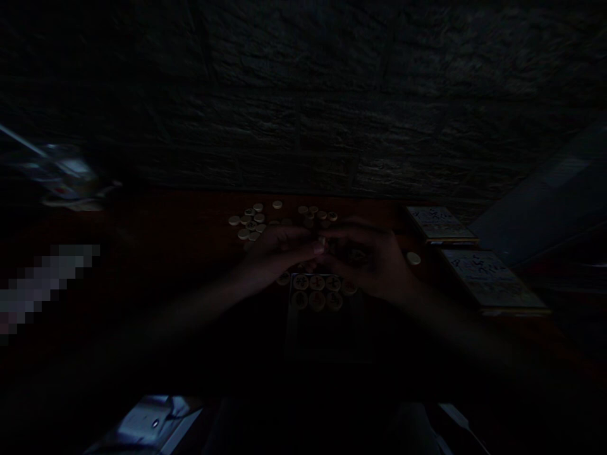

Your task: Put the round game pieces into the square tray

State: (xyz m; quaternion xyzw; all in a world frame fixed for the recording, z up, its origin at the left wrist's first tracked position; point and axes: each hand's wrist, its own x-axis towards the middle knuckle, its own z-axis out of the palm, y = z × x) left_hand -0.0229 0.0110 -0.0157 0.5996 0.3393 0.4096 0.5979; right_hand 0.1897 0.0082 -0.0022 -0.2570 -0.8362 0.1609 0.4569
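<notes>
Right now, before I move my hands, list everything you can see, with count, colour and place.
Loose round pieces: at least a dozen, pale, mostly on the table beyond the hands
Single round piece: one, pale, right of the right hand
Tray: one, dark, below the hands
Round pieces in the tray: at least seven, pale with markings, in rows
Flat boxes: two, pale tops with dark marks, right
Table: one, reddish brown, under these
Container: one, pale, blurred, far left
Wall: one, grey stone, behind
Panel: one, grey, right
Left hand: one, dim, centre
Right hand: one, dim, right of centre
</notes>
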